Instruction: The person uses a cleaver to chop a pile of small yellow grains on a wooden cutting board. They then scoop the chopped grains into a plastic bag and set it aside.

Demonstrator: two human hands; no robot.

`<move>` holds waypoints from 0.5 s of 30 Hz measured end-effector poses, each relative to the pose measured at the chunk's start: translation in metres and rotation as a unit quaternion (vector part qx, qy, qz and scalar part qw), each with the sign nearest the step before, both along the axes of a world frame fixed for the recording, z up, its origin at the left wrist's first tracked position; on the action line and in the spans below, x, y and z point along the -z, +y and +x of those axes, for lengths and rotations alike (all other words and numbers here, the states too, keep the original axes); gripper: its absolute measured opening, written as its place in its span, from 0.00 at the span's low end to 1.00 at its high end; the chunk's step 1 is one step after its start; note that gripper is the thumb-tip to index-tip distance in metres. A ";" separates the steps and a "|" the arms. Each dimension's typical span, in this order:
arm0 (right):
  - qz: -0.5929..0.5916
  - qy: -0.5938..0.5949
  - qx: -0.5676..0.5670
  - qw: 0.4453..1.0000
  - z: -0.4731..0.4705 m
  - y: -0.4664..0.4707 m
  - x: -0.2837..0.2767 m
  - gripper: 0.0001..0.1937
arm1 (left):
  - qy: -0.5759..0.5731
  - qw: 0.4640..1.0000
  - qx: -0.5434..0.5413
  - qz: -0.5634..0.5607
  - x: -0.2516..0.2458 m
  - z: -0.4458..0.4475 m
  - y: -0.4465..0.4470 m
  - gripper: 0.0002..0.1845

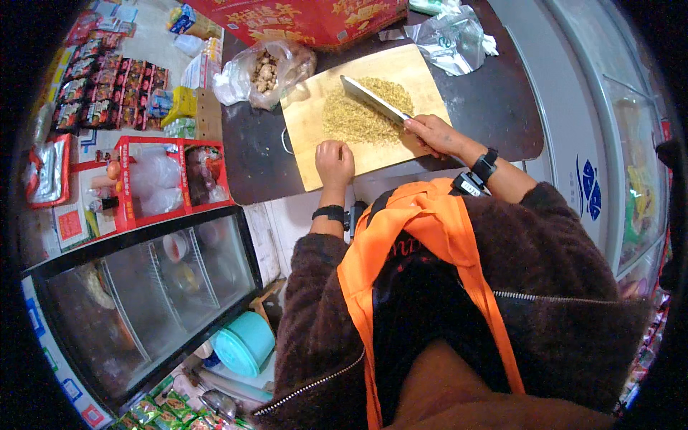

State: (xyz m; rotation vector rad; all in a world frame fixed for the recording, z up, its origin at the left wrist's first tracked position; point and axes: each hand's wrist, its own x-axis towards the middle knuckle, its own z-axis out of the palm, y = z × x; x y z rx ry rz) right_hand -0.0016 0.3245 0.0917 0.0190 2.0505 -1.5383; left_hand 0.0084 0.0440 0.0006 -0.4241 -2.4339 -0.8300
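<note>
My right hand [434, 134] grips the handle of a kitchen knife [371, 98]. Its long blade slants up and left across a spread of finely chopped yellowish food [357, 115], which looks like ginger. That food covers the middle of a pale wooden cutting board [309, 161]. Curled into a loose fist, my left hand [335, 161] rests at the near left part of the board, just below the chopped food, and no object shows in it. Both wrists carry black straps. Beyond the board's far left corner, an open plastic bag [265, 72] holds brown, knobbly pieces.
The board lies on a dark tabletop [252, 172]. A red printed box [301, 21] stands at the back, with crumpled plastic bags [451, 40] right of it. A glass-topped cabinet [161, 290] and red rack [177, 177] flank the left; a white freezer [570, 107] is on the right.
</note>
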 end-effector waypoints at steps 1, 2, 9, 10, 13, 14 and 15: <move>-0.008 0.017 -0.006 1.000 -0.001 0.001 0.001 0.24 | 0.002 1.000 -0.004 -0.002 0.000 -0.001 0.000 0.03; -0.004 0.012 -0.006 1.000 -0.001 0.003 0.002 0.24 | -0.002 1.000 -0.007 -0.005 0.000 0.000 0.000 0.03; 0.026 0.011 -0.019 0.999 0.000 0.006 0.003 0.24 | -0.007 1.000 -0.009 -0.002 0.002 0.001 0.000 0.04; 0.042 0.001 -0.020 0.999 -0.001 0.005 0.002 0.23 | -0.016 1.000 -0.010 -0.004 0.002 0.000 -0.001 0.04; -0.001 -0.020 0.014 1.000 0.000 0.004 -0.006 0.24 | 0.002 1.000 -0.002 0.011 -0.001 -0.001 -0.001 0.03; -0.025 -0.007 0.017 1.000 0.000 0.003 -0.009 0.24 | -0.014 0.999 -0.018 0.034 -0.004 0.000 0.000 0.02; -0.042 -0.004 0.022 0.999 -0.001 0.002 -0.011 0.24 | -0.033 0.997 -0.028 0.057 -0.007 0.001 0.002 0.01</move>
